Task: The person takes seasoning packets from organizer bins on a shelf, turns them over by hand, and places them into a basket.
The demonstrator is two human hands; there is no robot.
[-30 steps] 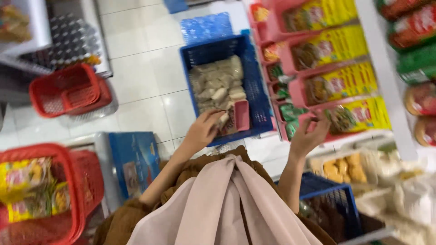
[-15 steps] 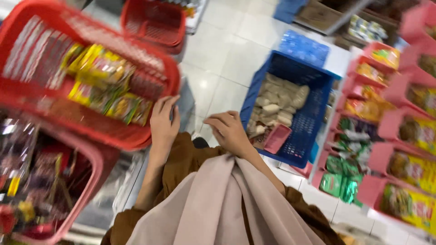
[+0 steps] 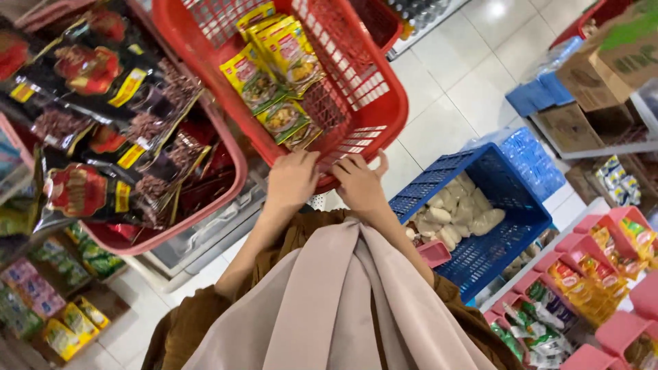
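Where plastic lattice curves, both hands (image 3: 291, 181) (image 3: 360, 185) on red basket (image 3: 370, 103) rim.

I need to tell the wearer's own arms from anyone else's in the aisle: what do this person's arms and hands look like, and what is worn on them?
Both hands are bare, with no gloves, rings or watch visible on the left hand or the right hand. The forearms are uncovered up to brown sleeves pushed back near the elbows. A pale beige-pink cloth hangs down between the arms.

Red basket (image 3: 370, 103) top cut by frame edge; pkt (image 3: 274, 62) print blurred.
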